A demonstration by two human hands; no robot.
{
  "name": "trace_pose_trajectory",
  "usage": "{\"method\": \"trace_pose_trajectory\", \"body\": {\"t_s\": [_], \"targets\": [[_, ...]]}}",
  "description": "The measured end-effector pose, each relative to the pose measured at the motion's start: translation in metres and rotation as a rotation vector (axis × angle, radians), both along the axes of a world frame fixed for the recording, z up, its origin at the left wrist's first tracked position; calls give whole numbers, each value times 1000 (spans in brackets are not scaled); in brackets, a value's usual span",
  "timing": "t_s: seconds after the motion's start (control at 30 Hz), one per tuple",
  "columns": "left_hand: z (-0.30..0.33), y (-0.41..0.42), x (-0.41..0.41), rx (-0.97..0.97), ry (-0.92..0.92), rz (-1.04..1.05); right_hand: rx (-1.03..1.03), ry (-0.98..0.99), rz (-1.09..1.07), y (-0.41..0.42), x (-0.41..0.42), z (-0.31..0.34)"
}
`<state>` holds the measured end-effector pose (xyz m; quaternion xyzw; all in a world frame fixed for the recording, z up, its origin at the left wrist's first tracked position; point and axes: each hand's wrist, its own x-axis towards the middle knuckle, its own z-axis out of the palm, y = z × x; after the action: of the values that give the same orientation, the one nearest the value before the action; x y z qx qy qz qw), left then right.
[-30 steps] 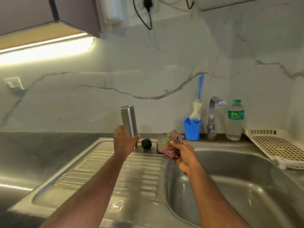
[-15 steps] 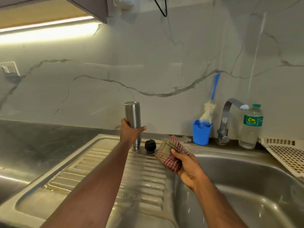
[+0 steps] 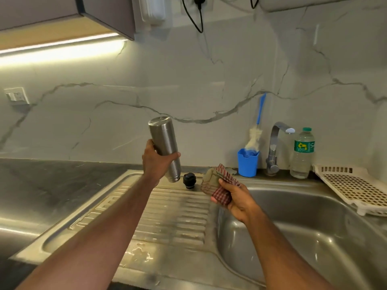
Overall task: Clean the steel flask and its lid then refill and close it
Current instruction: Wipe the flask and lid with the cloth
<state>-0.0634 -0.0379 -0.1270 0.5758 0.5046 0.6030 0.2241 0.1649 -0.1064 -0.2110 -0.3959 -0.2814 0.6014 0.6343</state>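
My left hand (image 3: 156, 162) grips the steel flask (image 3: 165, 145) and holds it upside down in the air above the drainboard, its mouth pointing down and its base tilted up to the left. The black lid (image 3: 189, 180) lies on the drainboard just right of the flask's mouth. My right hand (image 3: 234, 197) holds a bunched checked cloth (image 3: 217, 185) over the rim between drainboard and basin, to the right of the lid.
The ribbed drainboard (image 3: 167, 216) lies left of the sink basin (image 3: 314, 237). Behind the basin stand a blue cup with a bottle brush (image 3: 248, 162), the tap (image 3: 274, 149) and a plastic water bottle (image 3: 302, 153). A white perforated tray (image 3: 354, 187) sits at the right.
My left hand has lifted the flask off the drainboard and tilted it. My right hand with the cloth has stayed near the same spot.
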Motion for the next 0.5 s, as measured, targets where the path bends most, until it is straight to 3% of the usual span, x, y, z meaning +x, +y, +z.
{"method": "trace_pose_trajectory", "body": {"t_s": [0.23, 0.4, 0.5], "targets": [[-27, -80, 108, 23, 93, -243, 6, -189, -237, -60, 58, 8], [-77, -107, 175, -19, 446, -416, 46, -133, -484, -104, 123, -2], [-91, -111, 196, 6, 706, -416, 103, -251, -697, -118, 147, 6]]}}
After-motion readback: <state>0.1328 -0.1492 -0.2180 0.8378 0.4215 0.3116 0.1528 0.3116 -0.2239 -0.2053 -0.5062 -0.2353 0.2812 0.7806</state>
